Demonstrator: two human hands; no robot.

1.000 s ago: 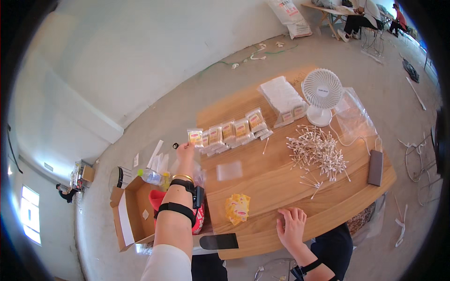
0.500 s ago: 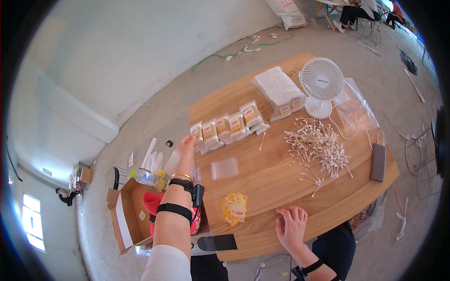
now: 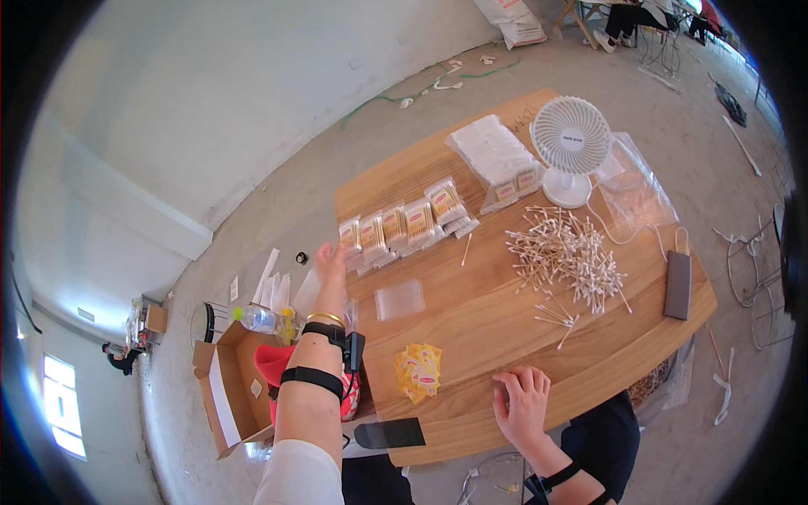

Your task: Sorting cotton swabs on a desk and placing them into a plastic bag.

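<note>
A bare workroom, likely a small packing shop: rough concrete floor [image 3: 252,227] and plain pale walls [image 3: 210,93]. A wooden bench [image 3: 471,311] carries loose cotton swabs [image 3: 568,257], rows of filled packets [image 3: 404,225], empty clear bags [image 3: 631,181] and a desk fan [image 3: 570,143]. An open carton [image 3: 227,396] stands beside it; sacks [image 3: 513,18] lie farther off, blurred.

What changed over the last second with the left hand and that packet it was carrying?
The left hand has set its packet at the left end of the row of cotton swab packets and now rests there with nothing in it. The right hand stayed flat on the table edge; loose cotton swabs and fan unchanged.
</note>
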